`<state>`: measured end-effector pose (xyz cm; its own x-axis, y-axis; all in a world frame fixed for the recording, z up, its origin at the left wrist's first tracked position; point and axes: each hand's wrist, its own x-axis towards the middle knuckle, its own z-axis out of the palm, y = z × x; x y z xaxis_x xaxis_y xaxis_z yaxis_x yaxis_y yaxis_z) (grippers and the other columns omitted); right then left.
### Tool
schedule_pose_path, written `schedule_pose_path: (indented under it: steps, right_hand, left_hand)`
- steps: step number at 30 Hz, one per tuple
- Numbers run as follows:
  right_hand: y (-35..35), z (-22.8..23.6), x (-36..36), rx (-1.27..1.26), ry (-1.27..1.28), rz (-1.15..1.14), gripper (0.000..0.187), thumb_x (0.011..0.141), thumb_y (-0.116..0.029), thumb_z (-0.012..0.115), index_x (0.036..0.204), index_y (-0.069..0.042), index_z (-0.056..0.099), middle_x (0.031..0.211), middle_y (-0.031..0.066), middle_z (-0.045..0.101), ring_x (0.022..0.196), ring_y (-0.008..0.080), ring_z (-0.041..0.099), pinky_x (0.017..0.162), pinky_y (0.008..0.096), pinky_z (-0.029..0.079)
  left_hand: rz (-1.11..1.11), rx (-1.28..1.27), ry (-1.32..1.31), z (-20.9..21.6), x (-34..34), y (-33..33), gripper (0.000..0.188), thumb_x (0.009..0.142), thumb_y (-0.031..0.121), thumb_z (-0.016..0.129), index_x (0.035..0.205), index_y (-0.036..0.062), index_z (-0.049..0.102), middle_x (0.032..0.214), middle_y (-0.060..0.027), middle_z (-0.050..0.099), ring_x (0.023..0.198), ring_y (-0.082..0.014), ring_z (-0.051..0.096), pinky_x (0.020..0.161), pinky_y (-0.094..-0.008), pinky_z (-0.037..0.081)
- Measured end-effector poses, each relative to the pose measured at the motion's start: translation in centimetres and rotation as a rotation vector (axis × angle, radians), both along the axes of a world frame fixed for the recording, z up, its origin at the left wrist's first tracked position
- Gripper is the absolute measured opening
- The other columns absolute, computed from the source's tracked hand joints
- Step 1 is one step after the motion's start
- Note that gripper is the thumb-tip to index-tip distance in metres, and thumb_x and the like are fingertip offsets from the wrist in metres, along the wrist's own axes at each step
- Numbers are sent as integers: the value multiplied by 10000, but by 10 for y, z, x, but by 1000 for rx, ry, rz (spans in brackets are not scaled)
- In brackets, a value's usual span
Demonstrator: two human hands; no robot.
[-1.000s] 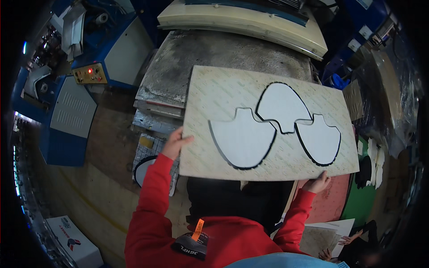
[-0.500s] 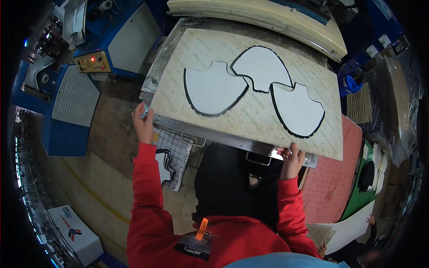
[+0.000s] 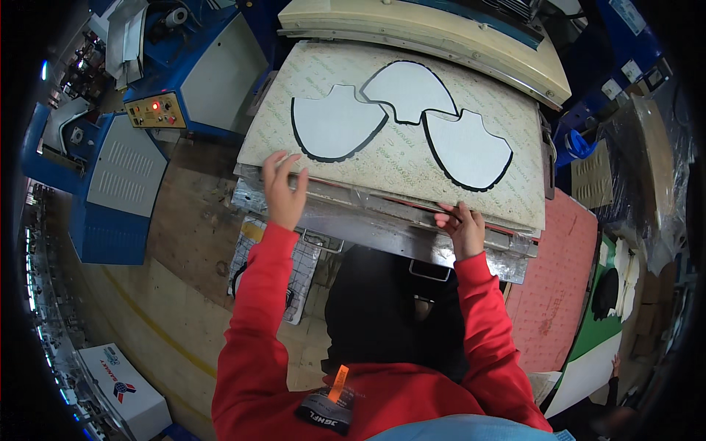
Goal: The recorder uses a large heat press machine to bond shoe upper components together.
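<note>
A large pale board (image 3: 397,154) lies on the metal bed of a press (image 3: 382,234). Three white fan-shaped pieces with black edging rest on it: a left piece (image 3: 338,125), a middle piece (image 3: 412,88) turned the other way round, and a right piece (image 3: 471,151). At the board's front edge, left of centre, my left hand (image 3: 285,195) is open, fingers spread and fingertips over the rim. My right hand (image 3: 467,234) is at the front edge further right, its fingers bent and closed on the board's rim; their undersides are hidden.
Beyond the board runs the cream press head (image 3: 426,33). Blue machines with a lit control panel (image 3: 154,110) stand left. Below the bed is a wire-grid rack (image 3: 294,275). A red surface (image 3: 551,279) lies right, a white carton (image 3: 121,386) lower left. Another person's hand (image 3: 615,365) shows lower right.
The board has moved away from me and slightly left, further onto the bed, uncovering its front. My left hand has left the board's left corner and moved right; my right hand followed forward.
</note>
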<state>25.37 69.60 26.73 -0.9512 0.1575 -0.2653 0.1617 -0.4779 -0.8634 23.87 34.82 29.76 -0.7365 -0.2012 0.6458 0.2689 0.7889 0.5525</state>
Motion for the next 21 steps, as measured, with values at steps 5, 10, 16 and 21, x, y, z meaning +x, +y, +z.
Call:
schedule_pose_path:
  steps: [5,10,16,21]
  right_hand:
    - [11,2,26,75,1,252,281,963,-264,450,987,15,473,929,204,634,730,251,654,646,326,540]
    - [19,-4,34,214,25,351,257,961,-254,454,908,-10,510,912,170,639,730,217,650,649,291,525]
    - [24,-10,36,264,57,325,240,957,-235,457,916,-6,516,917,159,644,723,196,641,657,280,510]
    - [29,-8,34,317,124,285,235,954,-227,474,907,-2,525,904,140,644,729,173,629,658,270,500]
  left_hand:
    - [-51,-215,-62,-7,-36,29,374,765,202,679,1103,63,598,1215,-154,461,1126,-346,428,955,-427,361]
    - [-10,-357,-34,-25,-57,36,381,775,298,673,1091,90,627,1228,-139,483,1159,-328,418,967,-441,341]
    - [-11,-389,-38,-33,-56,34,300,792,279,648,1037,107,649,1203,-118,507,1158,-317,421,962,-464,332]
    - [6,-408,-34,-32,-52,40,265,804,251,631,1027,109,644,1199,-102,512,1143,-308,439,951,-462,339]
